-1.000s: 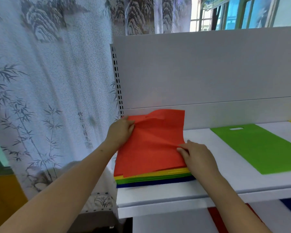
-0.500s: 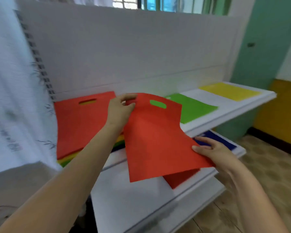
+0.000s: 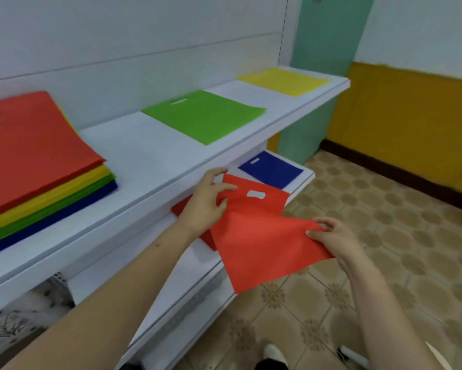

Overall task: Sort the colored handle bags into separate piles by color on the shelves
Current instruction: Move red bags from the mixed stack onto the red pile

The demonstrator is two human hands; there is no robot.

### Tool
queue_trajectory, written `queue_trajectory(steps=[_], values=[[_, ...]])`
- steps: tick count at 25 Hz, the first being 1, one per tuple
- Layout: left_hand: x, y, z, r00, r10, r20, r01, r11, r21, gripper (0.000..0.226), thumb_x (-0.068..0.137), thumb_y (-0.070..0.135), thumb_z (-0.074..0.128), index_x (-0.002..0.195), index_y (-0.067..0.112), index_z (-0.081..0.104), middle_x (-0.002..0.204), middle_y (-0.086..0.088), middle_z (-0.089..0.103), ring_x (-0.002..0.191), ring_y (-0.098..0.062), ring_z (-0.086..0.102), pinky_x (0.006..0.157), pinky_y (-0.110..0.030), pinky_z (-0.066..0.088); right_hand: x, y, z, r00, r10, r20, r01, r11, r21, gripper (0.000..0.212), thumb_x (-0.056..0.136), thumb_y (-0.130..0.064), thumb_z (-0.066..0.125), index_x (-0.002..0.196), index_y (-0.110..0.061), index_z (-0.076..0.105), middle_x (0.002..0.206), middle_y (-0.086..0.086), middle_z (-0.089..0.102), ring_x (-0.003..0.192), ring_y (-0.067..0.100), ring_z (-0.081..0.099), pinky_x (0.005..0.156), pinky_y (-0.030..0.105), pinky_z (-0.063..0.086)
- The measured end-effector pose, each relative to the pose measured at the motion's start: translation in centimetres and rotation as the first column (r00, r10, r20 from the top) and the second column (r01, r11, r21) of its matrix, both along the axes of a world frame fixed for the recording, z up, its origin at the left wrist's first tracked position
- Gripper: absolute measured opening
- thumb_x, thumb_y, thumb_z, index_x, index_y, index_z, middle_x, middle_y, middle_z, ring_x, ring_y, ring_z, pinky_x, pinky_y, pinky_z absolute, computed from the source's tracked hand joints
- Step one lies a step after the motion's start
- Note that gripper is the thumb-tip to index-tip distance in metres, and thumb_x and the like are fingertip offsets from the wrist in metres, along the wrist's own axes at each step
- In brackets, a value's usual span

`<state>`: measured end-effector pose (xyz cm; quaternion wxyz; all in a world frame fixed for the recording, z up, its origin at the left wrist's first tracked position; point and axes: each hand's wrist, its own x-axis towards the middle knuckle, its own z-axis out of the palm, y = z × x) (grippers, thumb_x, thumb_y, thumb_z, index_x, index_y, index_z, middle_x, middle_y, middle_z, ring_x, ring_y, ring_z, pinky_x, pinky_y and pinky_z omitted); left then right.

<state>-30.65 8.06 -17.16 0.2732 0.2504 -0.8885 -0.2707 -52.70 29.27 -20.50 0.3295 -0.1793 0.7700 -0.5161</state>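
Head view: red bag (image 3: 259, 236) between both hands.

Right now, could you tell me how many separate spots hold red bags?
3: the held red bag, the red pile on the lower shelf, and the mixed stack's red top. More may be hidden.

The held bag (image 3: 261, 236) was red; flat bags (image 3: 205, 116) were green, yellow (image 3: 284, 80) and blue (image 3: 274, 170); shelves (image 3: 149, 158) white; floor tiles (image 3: 384, 217) beige, flower-patterned.

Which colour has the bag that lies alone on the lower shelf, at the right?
Dark blue, seen in the head view.
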Motion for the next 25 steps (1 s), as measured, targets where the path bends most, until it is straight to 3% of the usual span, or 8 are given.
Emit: queue_trajectory(steps=[3,7,9,11,14,18,22,25], values=[[-2.7,-1.7,-3.3,0.990,0.042,0.138,-0.044,0.999,0.012,0.035,0.087,0.003,0.060,0.117,0.018,0.070,0.122,-0.001,0.060,0.113,-0.012,0.057,0.098,-0.017,0.039,-3.0,-2.4,-3.1,0.999,0.043,-0.017,-0.043,0.999,0.027,0.037,0.079,-0.005,0.072,0.107,-0.028,0.066,0.107,0.006,0.066,0.084,0.016,0.064,0.062,0.024,0.048],[-5.3,-6.2,-9.0,0.952,0.252,0.177,-0.295,0.910,0.291,0.033,0.086,-0.002,0.059,0.110,0.016,0.072,0.117,-0.001,0.067,0.109,-0.015,0.062,0.100,-0.027,0.045,-8.3,-7.0,-6.5,0.988,0.152,-0.025,-0.150,0.986,0.077,0.036,0.082,-0.003,0.068,0.106,-0.029,0.067,0.107,0.002,0.066,0.082,0.013,0.064,0.065,0.024,0.049],[-5.7,-8.8,-12.0,0.877,0.465,0.124,-0.446,0.690,0.569,0.039,0.083,-0.011,0.054,0.104,0.018,0.071,0.113,-0.009,0.068,0.102,-0.024,0.064,0.094,-0.036,0.049,-10.8,-9.7,-8.2,0.971,0.237,-0.025,-0.232,0.964,0.126,0.038,0.082,-0.005,0.069,0.112,-0.027,0.063,0.101,-0.002,0.063,0.079,0.010,0.063,0.063,0.024,0.049],[-6.0,-10.7,-14.3,0.762,0.633,0.134,-0.493,0.434,0.753,0.042,0.084,-0.015,0.050,0.103,0.019,0.068,0.104,-0.011,0.064,0.080,-0.019,0.062,0.072,-0.030,0.054,-12.7,-12.9,-10.3,0.949,0.313,-0.023,-0.305,0.936,0.174,0.038,0.080,-0.012,0.074,0.112,-0.027,0.060,0.094,-0.001,0.062,0.078,0.012,0.063,0.062,0.026,0.051],[-6.8,-13.5,-17.1,0.628,0.753,0.195,-0.541,0.242,0.805,0.042,0.086,-0.017,0.047,0.107,0.016,0.064,0.103,-0.011,0.060,0.072,-0.014,0.060,0.059,-0.020,0.055,-14.6,-17.2,-14.7,0.931,0.364,-0.032,-0.343,0.901,0.267,0.017,0.077,-0.023,0.078,0.090,-0.017,0.068,0.082,0.004,0.067,0.074,0.019,0.066,0.070,0.032,0.055],[-6.9,-17.9,-20.8,0.571,0.793,0.213,-0.553,0.179,0.814,0.048,0.082,-0.020,0.047,0.112,0.012,0.066,0.117,-0.014,0.062,0.096,-0.027,0.064,0.077,-0.034,0.060,-15.0,-22.7,-19.3,0.927,0.376,-0.018,-0.353,0.885,0.302,0.012,0.088,-0.023,0.067,0.092,-0.012,0.067,0.062,0.000,0.062,0.042,0.006,0.057,0.050,0.017,0.050],[-6.8,-22.3,-24.5,0.498,0.825,0.265,-0.657,0.160,0.737,0.056,0.078,-0.020,0.044,0.117,0.017,0.060,0.119,-0.012,0.062,0.103,-0.027,0.064,0.082,-0.040,0.059,-14.2,-27.8,-23.6,0.929,0.364,0.066,-0.368,0.892,0.263,0.010,0.091,-0.011,0.062,0.099,-0.010,0.067,0.069,0.004,0.065,0.048,0.013,0.064,0.059,0.021,0.058],[-6.3,-25.2,-27.8,0.464,0.835,0.295,-0.683,0.125,0.720,0.069,0.079,-0.017,0.051,0.138,0.017,0.037,0.127,-0.017,0.054,0.107,-0.028,0.060,0.091,-0.042,0.055,-13.9,-30.2,-26.4,0.944,0.327,0.054,-0.330,0.911,0.248,0.009,0.088,-0.010,0.066,0.097,-0.009,0.064,0.071,0.004,0.066,0.052,0.012,0.066,0.059,0.020,0.057]])
